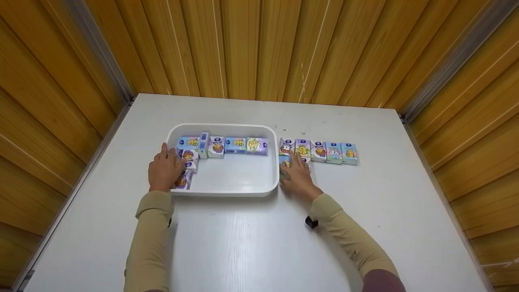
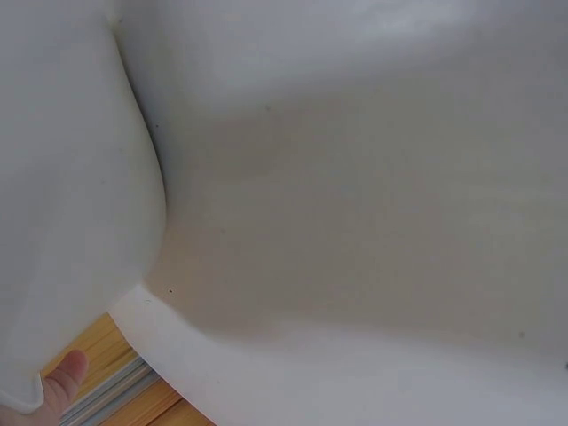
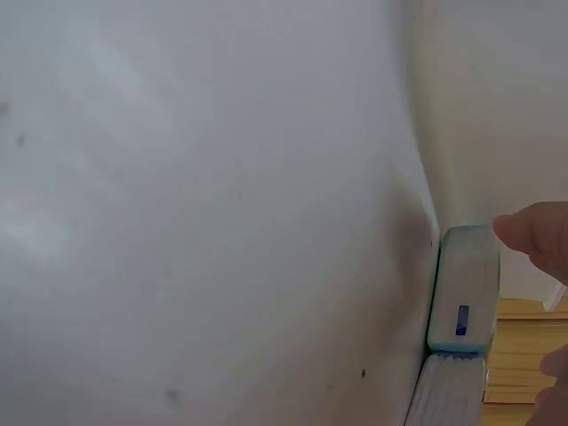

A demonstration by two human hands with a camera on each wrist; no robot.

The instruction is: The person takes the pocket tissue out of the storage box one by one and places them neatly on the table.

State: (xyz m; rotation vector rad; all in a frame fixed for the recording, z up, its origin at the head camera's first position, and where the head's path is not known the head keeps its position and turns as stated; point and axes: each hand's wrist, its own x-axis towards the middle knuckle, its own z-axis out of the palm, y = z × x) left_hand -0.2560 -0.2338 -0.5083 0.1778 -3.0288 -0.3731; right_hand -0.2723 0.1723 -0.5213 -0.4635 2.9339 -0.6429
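Small printed tissue packs (image 1: 236, 144) stand along the far and left sides of a white tray (image 1: 227, 194). My left hand (image 1: 163, 170) lies across the tray's left rim, its thumb by a purple-and-white pack (image 1: 190, 159); the palm hides what its fingers touch. In the left wrist view, one fingertip (image 2: 71, 368) shows just outside the rim. My right hand (image 1: 299, 178) reaches over packs right of the tray, fingers extended. Its thumb (image 3: 525, 229) touches the top corner of a blue-edged pack (image 3: 466, 288) beside the tray wall, as the right wrist view shows.
More packs (image 1: 334, 153) form a row on the white table (image 1: 243, 239), right of the tray. One narrow pack (image 1: 204, 145) stands on edge inside the tray. Slatted wooden walls (image 1: 251, 48) enclose the table at the back and sides.
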